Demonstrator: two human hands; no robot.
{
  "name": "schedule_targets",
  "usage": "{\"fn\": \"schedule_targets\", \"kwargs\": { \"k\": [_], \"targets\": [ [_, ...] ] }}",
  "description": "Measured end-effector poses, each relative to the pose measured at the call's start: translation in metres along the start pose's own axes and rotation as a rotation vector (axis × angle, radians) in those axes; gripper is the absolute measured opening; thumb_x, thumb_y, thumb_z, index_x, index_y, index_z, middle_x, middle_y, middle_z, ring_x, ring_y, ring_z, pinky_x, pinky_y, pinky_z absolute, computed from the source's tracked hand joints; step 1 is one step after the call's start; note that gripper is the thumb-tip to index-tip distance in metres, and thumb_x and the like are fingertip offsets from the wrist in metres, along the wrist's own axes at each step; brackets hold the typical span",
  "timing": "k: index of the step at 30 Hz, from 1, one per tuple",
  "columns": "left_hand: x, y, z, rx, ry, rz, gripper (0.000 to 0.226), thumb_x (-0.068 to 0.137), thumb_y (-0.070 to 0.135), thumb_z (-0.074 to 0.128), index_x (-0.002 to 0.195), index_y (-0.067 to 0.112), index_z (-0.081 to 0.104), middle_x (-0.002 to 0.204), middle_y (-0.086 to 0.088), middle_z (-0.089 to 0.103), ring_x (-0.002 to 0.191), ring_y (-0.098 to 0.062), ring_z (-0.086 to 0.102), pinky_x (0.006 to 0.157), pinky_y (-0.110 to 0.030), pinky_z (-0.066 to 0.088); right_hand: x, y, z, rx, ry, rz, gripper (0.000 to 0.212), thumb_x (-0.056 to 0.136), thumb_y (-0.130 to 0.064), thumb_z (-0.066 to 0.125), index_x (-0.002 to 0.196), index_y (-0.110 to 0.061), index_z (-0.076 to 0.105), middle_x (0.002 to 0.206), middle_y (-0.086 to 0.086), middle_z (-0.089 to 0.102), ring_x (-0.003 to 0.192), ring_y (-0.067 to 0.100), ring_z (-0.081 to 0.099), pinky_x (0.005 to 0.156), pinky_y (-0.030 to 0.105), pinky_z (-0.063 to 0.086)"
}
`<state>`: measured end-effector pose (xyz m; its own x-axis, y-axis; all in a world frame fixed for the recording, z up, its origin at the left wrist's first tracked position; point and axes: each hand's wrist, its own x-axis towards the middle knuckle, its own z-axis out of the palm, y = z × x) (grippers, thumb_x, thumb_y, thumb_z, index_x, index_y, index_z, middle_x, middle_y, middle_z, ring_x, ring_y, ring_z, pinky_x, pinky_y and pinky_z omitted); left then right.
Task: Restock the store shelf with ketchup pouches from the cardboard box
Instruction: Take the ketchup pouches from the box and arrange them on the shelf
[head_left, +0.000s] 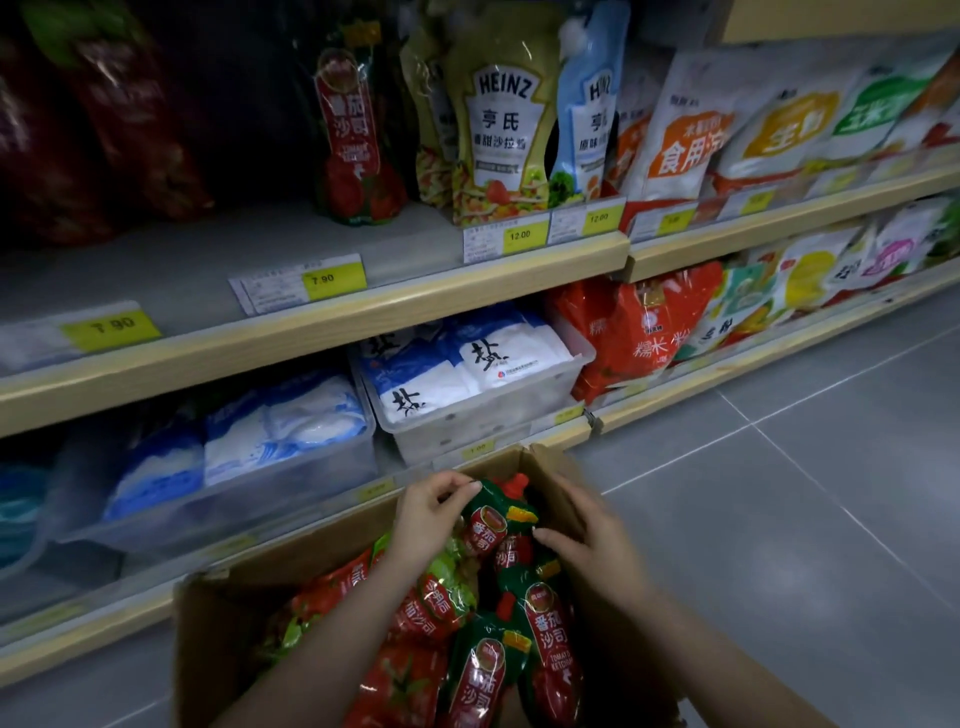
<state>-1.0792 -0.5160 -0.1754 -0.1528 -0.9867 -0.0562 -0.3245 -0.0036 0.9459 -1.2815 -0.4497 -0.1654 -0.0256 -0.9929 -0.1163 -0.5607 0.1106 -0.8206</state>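
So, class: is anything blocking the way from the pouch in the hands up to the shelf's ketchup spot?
Nothing visible: the bare shelf left of the standing ketchup pouch is open above the box.

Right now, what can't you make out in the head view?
- Cardboard box: near end cut off by the bottom edge; depth hidden by ketchup pouches.
- Left hand and right hand: grip on the top pouch unclear, fingers blurred.
- Price tag: small print too small.
- Upper-left shelf bags: too dark.
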Motion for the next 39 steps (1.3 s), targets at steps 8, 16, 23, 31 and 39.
{"fn": "schedule_targets", "kwargs": {
  "k": [8, 16, 23, 31, 39],
  "targets": [
    [0.003, 0.069, -0.025, -0.336, -0.036, 0.024, 0.015, 0.086, 0.013, 0.063, 0.075, 0.022, 0.07, 0.073, 0.006, 0.073, 0.069, -0.007, 0.069, 0.061, -0.015, 0.053, 0.031, -0.062, -0.011, 0.433, -0.107, -0.018, 0.043, 0.071, -0.004, 0.074, 0.108, -0.018, 0.057, 0.11, 0.002, 0.067, 0.106, 0.017, 0.063, 0.09, 0.034, 0.052],
    [-0.015, 0.072, -0.035, 0.061, -0.239, -0.058, 0.065, 0.063, 0.024, 0.084, 0.121, 0.019, 0.056, 0.114, 0.008, 0.063, 0.102, -0.006, 0.061, 0.093, -0.028, 0.05, 0.036, -0.105, -0.032, 0.462, -0.036, -0.086, 0.029, 0.07, -0.009, 0.075, 0.094, -0.019, 0.063, 0.096, 0.002, 0.072, 0.083, 0.009, 0.069, 0.071, 0.022, 0.057],
    [-0.02, 0.066, -0.04, 0.101, -0.136, -0.026, 0.037, 0.058, 0.028, 0.086, 0.089, 0.031, 0.066, 0.091, 0.01, 0.072, 0.083, -0.003, 0.068, 0.086, -0.036, 0.055, 0.028, -0.128, -0.029, 0.368, -0.118, -0.105, 0.039, 0.07, -0.014, 0.077, 0.104, -0.021, 0.059, 0.104, -0.003, 0.067, 0.097, 0.009, 0.062, 0.083, 0.026, 0.052],
    [-0.021, 0.114, -0.105, 0.408, 0.046, 0.249, 0.063, 0.067, 0.066, 0.063, 0.118, 0.03, 0.058, 0.111, 0.018, 0.061, 0.1, -0.001, 0.058, 0.091, -0.023, 0.048, 0.043, -0.173, -0.048, 0.377, -0.09, -0.181, 0.031, 0.071, -0.009, 0.076, 0.097, -0.016, 0.061, 0.101, 0.004, 0.068, 0.095, 0.016, 0.065, 0.083, 0.032, 0.054],
    [0.014, 0.162, -0.212, 0.962, 0.533, 0.56, 0.044, 0.083, 0.044, 0.057, 0.116, 0.014, 0.06, 0.11, -0.004, 0.063, 0.104, -0.025, 0.055, 0.086, -0.039, 0.041, 0.09, -0.264, -0.089, 0.316, -0.021, -0.417, 0.032, 0.069, -0.011, 0.078, 0.092, -0.024, 0.06, 0.096, -0.006, 0.068, 0.091, 0.007, 0.064, 0.078, 0.023, 0.052]
  ]
}}
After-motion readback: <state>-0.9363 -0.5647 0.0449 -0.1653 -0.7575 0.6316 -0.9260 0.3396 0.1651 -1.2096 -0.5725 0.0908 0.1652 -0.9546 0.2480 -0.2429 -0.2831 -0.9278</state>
